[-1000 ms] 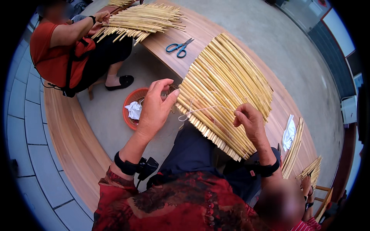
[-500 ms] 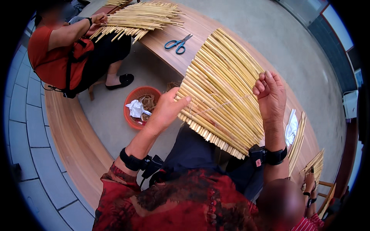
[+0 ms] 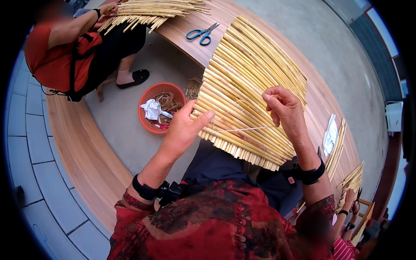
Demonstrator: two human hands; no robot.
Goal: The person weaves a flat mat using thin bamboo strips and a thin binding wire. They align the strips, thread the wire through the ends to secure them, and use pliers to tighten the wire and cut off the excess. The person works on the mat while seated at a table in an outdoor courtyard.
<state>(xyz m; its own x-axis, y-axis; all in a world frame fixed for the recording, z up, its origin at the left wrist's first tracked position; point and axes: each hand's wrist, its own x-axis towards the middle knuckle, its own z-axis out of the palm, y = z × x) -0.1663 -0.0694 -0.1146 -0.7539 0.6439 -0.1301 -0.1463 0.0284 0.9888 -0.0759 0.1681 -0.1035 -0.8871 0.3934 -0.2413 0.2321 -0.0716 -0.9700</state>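
Note:
A mat of pale yellow reed stalks (image 3: 249, 73) leans across the table edge and my lap, its cut ends toward me. My left hand (image 3: 184, 129) grips its left edge, thumb on top and the fingers out of sight beneath. Thin white thread (image 3: 245, 129) runs over the stalks from near that thumb to my right hand (image 3: 285, 108). There the fingertips are pinched together above the mat, drawing the thread nearly straight. Small thread stitches cross several stalks. Whether a needle is in the pinch is too small to see.
Blue-handled scissors (image 3: 203, 34) lie on the wooden table (image 3: 223, 12) beyond the mat. An orange basket (image 3: 142, 102) with fibre and white cloth stands on the floor. Another person (image 3: 58, 65) works on reeds (image 3: 151, 9) at far left. White cloth (image 3: 330, 134) and loose stalks (image 3: 338, 149) lie right.
My right hand has moved left and down, from the mat's right edge to over its stalks. The thread now runs lower, closer to the cut ends. My left hand keeps its grip.

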